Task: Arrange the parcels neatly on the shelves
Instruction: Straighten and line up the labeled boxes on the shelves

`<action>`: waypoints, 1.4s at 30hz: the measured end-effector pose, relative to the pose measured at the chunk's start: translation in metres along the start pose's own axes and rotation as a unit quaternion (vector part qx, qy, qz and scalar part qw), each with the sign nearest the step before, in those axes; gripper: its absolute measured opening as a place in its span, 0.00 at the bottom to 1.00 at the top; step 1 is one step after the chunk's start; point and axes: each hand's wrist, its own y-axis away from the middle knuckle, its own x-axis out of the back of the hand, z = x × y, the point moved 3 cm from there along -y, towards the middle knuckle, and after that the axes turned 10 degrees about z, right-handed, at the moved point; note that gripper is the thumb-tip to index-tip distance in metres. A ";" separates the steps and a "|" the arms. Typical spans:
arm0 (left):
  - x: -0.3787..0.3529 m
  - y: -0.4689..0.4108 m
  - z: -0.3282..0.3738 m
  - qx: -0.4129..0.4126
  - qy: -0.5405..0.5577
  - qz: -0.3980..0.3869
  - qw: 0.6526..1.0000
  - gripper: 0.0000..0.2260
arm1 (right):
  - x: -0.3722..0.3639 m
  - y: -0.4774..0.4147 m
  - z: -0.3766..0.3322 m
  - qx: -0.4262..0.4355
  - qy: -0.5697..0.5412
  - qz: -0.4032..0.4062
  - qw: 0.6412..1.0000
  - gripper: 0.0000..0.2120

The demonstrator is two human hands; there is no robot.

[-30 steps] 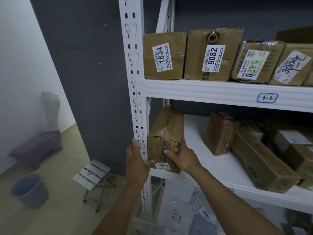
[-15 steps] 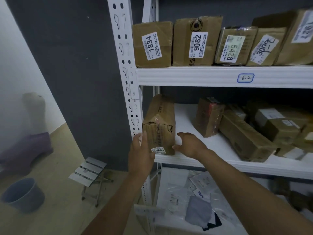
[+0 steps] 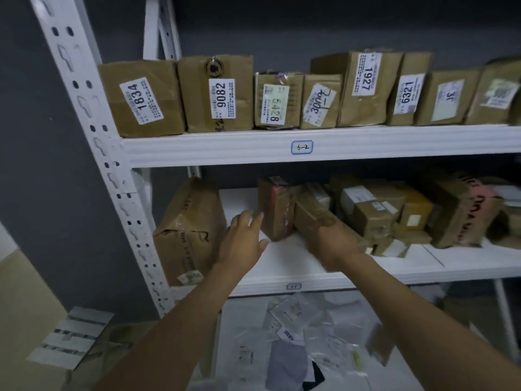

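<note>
Upper shelf (image 3: 394, 139), tagged 6-2: one row of brown parcels standing side by side, labels facing the front edge. From the left end: parcel 1834 (image 3: 141, 100), parcel 9082 (image 3: 217, 94), parcel 5428 (image 3: 275, 101), then others, among them parcel 1927 (image 3: 363, 86) and parcel 6321 (image 3: 406, 91).

Middle shelf (image 3: 282, 263): tall parcel (image 3: 189, 230) upright at the left end, close against the white post (image 3: 93, 136), small label low at the front edge. Bare shelf beside it. Near the middle, taped parcel (image 3: 275, 210) on end, touching a long parcel (image 3: 313, 213) lying flat. Loose pile of parcels (image 3: 394, 213) toward the right end, unsorted.

Left hand (image 3: 242, 238): fingers straight and spread, holding nothing, tips just beside the left face of the taped parcel; contact not resolvable.

Right hand (image 3: 329, 238): over the near end of the long parcel, motion-blurred; grip cannot be told.

Bottom shelf (image 3: 501, 328): scatter of plastic mailer bags (image 3: 296, 328).
</note>
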 end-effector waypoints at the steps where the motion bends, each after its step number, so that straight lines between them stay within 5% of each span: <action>1: -0.009 -0.014 0.005 0.001 -0.003 -0.004 1.000 0.29 | 0.000 -0.005 0.011 -0.004 -0.006 -0.006 1.000 0.24; 10: -0.070 -0.086 0.030 -0.008 -0.034 0.003 0.999 0.37 | -0.029 -0.030 0.058 0.054 -0.046 -0.061 0.996 0.24; 17: -0.052 -0.070 0.034 0.094 0.074 0.234 0.965 0.41 | -0.026 -0.047 0.047 0.110 -0.149 -0.023 0.982 0.14; 22: -0.057 -0.069 0.026 0.116 0.231 0.057 0.964 0.48 | -0.032 -0.055 0.033 0.083 -0.263 -0.061 0.959 0.13; 27: -0.053 -0.052 0.025 0.108 0.304 0.084 0.943 0.49 | -0.039 -0.055 0.032 -0.025 -0.441 -0.060 0.895 0.24; 29: -0.049 -0.038 0.015 0.117 0.312 0.083 0.939 0.52 | -0.041 -0.050 0.023 -0.027 -0.437 -0.068 0.897 0.28; 33: -0.038 -0.018 0.005 0.138 0.366 0.064 0.918 0.52 | -0.040 -0.042 0.017 -0.028 -0.472 -0.072 0.878 0.09; 36: -0.032 -0.002 0.006 0.163 0.504 0.002 0.848 0.47 | -0.038 -0.037 0.011 -0.078 -0.569 -0.086 0.814 0.06; 38: -0.034 0.011 0.006 0.194 0.546 -0.034 0.814 0.47 | -0.037 -0.030 0.001 -0.106 -0.618 -0.110 0.771 0.11; 42: -0.039 0.028 0.004 0.214 0.502 -0.047 0.837 0.38 | -0.038 -0.015 -0.011 -0.088 -0.601 -0.085 0.790 0.25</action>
